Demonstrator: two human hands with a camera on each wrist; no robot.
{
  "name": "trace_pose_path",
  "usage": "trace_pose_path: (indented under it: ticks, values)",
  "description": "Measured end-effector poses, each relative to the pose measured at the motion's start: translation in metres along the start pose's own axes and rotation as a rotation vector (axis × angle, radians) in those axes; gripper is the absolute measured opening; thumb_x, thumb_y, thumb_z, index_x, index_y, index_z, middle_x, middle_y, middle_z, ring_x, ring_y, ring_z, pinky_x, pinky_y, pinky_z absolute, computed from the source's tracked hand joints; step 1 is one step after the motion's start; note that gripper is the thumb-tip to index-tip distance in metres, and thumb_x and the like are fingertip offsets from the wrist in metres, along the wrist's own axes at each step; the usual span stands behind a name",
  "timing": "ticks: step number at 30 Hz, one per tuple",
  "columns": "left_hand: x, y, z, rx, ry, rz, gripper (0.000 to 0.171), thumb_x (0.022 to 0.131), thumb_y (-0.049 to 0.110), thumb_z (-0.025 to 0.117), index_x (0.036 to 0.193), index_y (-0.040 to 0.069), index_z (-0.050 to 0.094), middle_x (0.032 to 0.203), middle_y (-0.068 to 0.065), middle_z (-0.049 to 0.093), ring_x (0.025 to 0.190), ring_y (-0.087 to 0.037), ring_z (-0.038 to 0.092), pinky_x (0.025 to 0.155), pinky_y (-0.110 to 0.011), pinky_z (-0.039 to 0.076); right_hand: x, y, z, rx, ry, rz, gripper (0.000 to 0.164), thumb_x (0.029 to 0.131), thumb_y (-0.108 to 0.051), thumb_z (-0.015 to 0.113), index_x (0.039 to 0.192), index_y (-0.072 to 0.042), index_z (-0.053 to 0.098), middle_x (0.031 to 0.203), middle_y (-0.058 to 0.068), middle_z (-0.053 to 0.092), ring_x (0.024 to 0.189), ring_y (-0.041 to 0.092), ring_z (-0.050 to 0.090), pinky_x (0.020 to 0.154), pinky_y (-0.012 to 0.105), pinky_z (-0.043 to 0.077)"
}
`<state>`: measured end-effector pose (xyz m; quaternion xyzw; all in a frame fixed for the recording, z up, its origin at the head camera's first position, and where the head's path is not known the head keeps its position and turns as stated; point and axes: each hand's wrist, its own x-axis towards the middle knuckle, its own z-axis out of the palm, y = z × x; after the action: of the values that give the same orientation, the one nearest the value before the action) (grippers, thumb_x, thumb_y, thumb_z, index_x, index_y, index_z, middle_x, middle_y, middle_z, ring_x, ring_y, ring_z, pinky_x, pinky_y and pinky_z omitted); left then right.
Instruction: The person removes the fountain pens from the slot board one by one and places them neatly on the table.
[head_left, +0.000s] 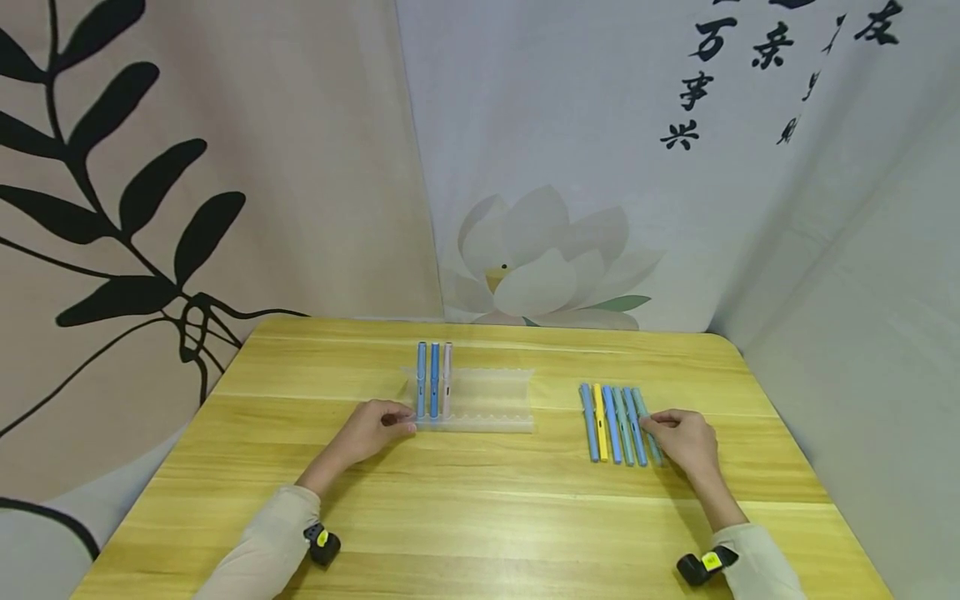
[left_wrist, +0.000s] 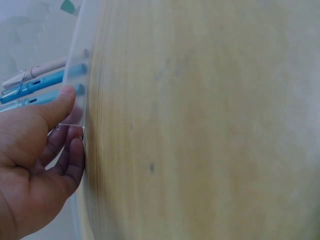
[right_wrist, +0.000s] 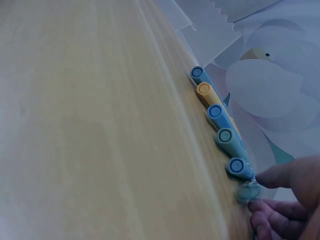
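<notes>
R hand: pinching green pen at hand's 10 o'clock; tight spacing might nudge adj. blue pen.
L hand: gripping clear rack, 8 o'clock corner; a jerk could tilt it.
Racked pens: rack's 10 o'clock; poss. slide if tilted.

1. At eight o'clock, the left hand pinches the end of a clear plastic holder, thumb on its face, fingers curled by its edge.
2. From the thumb toward twelve o'clock come a light blue pen, a deeper blue pen and a pale pen.
3. Wood-grained tabletop spreads from twelve through three to six o'clock.
</notes>
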<state>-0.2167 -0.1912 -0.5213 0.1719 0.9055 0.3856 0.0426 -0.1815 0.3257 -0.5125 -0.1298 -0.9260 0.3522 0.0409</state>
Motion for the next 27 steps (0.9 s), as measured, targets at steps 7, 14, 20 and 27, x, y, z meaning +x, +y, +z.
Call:
trace_pose_path:
  ticks: [7,14,20,27]
  values:
    - [-0.001,-0.001,-0.001,0.002,-0.004,0.012,0.028,0.095,0.02,0.075,0.117,0.003,0.075,0.101,-0.002,0.075,0.089,-0.012,0.064,0.082,-0.032,0.055,0.0,-0.001,-0.006,0.018,-0.013,-0.009,0.039,0.094,-0.035,0.073,0.109,0.002,0.076,0.093,0.012,0.076,0.078,0.022,0.068,0.065,0.033,0.05]
    - [-0.002,0.0,-0.002,0.013,-0.004,0.024,0.028,0.095,0.02,0.074,0.118,0.002,0.075,0.104,-0.004,0.075,0.091,-0.013,0.065,0.083,-0.033,0.055,-0.003,-0.017,-0.015,0.063,0.001,-0.071,0.043,0.098,-0.04,0.068,0.119,-0.002,0.073,0.103,0.014,0.075,0.085,0.025,0.071,0.069,0.035,0.053]
    - [-0.001,0.0,-0.002,0.009,-0.004,0.022,0.028,0.095,0.02,0.074,0.118,0.003,0.075,0.103,-0.003,0.075,0.09,-0.012,0.065,0.082,-0.032,0.055,-0.009,-0.045,-0.017,0.119,0.022,-0.185,0.042,0.099,-0.04,0.067,0.123,-0.005,0.073,0.109,0.014,0.075,0.099,0.032,0.07,0.074,0.033,0.056]
    - [-0.001,-0.001,-0.002,0.004,-0.01,0.021,0.03,0.095,0.023,0.074,0.118,0.003,0.075,0.104,-0.003,0.075,0.09,-0.011,0.064,0.082,-0.032,0.055,-0.013,-0.066,-0.01,0.196,0.046,-0.308,0.036,0.098,-0.034,0.072,0.123,-0.009,0.073,0.108,0.011,0.076,0.092,0.014,0.069,0.072,0.02,0.054]
